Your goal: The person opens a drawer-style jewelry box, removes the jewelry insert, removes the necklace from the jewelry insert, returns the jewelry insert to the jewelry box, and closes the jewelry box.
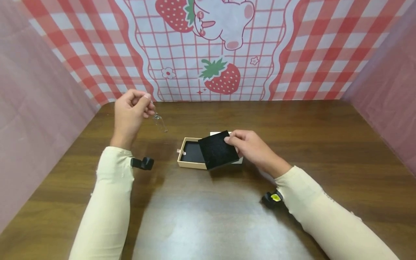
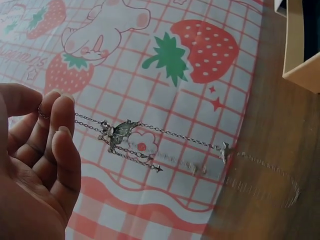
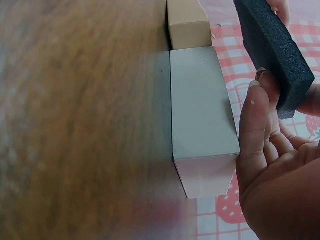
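My left hand [image 1: 130, 110] pinches a thin silver necklace [image 2: 180, 136] between thumb and fingertips, raised over the left of the table. Its chain hangs down with a butterfly-shaped pendant [image 2: 120, 132] and small star-tipped strands. In my right hand [image 1: 255, 146] is a black foam pad [image 1: 218, 150], held at its right corner between thumb and fingers and tilted over a small drawer-style box. The box's tan inner tray [image 1: 191, 165] is pulled out to the left, its black bottom showing. The white outer sleeve [image 3: 202, 105] lies partly behind the pad in the head view.
The box rests on a brown wooden table [image 1: 195, 209]. A red-and-white checked cloth with strawberries [image 1: 224, 79] hangs at the back, and pink curtains [image 1: 39, 90] stand at both sides. A small ribbon tab [image 1: 179, 151] sticks out from the tray's left end.
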Tool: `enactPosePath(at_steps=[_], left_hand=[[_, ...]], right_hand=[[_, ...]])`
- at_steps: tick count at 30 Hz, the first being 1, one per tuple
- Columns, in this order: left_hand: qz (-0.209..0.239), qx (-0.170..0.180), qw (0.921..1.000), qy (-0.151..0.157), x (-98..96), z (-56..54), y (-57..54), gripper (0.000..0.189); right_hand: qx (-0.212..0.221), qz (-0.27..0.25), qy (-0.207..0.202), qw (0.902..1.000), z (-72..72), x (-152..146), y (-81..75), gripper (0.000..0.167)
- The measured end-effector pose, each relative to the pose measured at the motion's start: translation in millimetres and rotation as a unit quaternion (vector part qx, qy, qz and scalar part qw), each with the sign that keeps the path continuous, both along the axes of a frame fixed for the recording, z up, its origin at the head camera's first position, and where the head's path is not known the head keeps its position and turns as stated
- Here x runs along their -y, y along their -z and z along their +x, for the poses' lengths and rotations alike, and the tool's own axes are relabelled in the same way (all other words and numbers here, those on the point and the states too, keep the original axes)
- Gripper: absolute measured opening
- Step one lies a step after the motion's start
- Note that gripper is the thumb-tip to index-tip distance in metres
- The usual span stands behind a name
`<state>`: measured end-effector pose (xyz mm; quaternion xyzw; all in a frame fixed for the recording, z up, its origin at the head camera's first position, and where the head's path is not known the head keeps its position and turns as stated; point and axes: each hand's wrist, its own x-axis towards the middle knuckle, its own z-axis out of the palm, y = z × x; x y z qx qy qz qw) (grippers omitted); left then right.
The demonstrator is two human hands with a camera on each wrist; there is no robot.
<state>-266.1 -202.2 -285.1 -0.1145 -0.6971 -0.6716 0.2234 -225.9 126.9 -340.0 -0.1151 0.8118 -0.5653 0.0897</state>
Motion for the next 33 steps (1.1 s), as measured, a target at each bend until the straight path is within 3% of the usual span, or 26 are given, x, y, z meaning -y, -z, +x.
enactPosePath(at_steps=[9, 21, 33], left_hand=[[0.0, 0.021, 0.9998, 0.002, 0.7, -3.9, 6.1, 0.006], [0.005, 0.025, 0.9993, -0.029, 2.5, -8.8, 13.0, 0.007], [-0.064, 0.039, 0.9957, -0.055, 5.3, -11.1, 21.5, 0.01]], right_hand=[[-0.002, 0.012, 0.0, 0.9999, -0.3, 1.0, -2.2, 0.022], [0.0, 0.018, 0.002, 0.9998, 0.4, 0.2, 1.2, 0.024], [0.005, 0.009, 0.004, 0.9999, 0.7, 1.0, -0.3, 0.023]])
